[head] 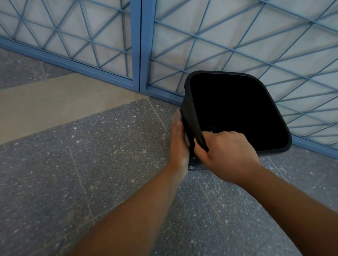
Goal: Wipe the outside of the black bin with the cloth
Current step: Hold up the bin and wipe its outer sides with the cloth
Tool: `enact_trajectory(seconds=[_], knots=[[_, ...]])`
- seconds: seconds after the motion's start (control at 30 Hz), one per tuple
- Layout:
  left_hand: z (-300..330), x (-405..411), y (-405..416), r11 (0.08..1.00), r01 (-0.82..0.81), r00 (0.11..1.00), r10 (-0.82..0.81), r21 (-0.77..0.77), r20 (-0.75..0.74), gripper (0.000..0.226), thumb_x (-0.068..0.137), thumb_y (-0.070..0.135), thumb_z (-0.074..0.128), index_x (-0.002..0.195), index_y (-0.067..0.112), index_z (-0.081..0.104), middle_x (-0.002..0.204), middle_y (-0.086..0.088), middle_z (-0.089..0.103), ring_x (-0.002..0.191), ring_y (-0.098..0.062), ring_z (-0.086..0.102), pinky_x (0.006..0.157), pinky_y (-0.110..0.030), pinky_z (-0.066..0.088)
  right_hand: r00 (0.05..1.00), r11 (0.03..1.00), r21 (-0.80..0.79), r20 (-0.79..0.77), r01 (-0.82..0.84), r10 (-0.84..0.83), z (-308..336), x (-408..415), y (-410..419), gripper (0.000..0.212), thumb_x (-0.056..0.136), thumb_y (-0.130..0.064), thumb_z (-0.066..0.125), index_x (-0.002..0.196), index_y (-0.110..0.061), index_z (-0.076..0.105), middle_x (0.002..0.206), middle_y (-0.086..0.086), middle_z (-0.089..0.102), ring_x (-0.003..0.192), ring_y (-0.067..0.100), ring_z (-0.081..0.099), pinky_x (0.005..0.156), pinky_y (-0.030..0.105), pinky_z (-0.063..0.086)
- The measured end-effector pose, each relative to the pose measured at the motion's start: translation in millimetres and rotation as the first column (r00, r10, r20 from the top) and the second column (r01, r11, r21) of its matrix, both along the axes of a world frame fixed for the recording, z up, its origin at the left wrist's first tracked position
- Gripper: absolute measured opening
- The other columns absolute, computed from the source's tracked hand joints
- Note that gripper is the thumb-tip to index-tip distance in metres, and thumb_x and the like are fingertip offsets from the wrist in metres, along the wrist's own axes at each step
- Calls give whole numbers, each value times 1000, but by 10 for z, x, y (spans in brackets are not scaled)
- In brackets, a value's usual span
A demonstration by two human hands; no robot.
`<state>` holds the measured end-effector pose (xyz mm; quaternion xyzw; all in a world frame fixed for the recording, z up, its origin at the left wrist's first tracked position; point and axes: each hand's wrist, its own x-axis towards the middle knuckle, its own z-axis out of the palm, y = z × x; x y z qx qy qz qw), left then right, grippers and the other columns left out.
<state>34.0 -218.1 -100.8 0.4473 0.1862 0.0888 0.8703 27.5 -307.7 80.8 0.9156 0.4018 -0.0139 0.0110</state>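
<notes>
The black bin (pixel 264 86) is tilted, its dark open mouth turned toward me, near a blue metal grille. My right hand (pixel 225 150) grips the bin's near rim, thumb outside and fingers curled over the edge. My left hand (pixel 179 142) lies flat against the bin's left outer wall, fingers straight. It presses a grey cloth (pixel 178 115) onto the wall; only a thin strip of the cloth shows past the fingertips and along the palm's edge. The bin's lower part is hidden behind my hands.
A blue metal grille (pixel 141 48) with diagonal bars and pale panels stands right behind the bin. The floor is dark speckled stone tile (pixel 104 144) with a beige strip (pixel 48 102) running across at left. Open floor lies to the left and in front.
</notes>
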Motion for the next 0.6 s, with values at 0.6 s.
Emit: enact_trajectory(seconds=[0.6], knots=[[158, 130, 188, 993, -55, 995, 45, -108, -88, 89, 96, 90, 56, 168, 36, 53, 171, -5, 56, 159, -25, 54, 136, -56, 36, 1000, 1000, 20, -15, 2, -2, -15, 0, 15, 36, 93, -45, 35, 67, -21, 44, 49, -7, 41, 44, 16, 45, 47, 29, 36]])
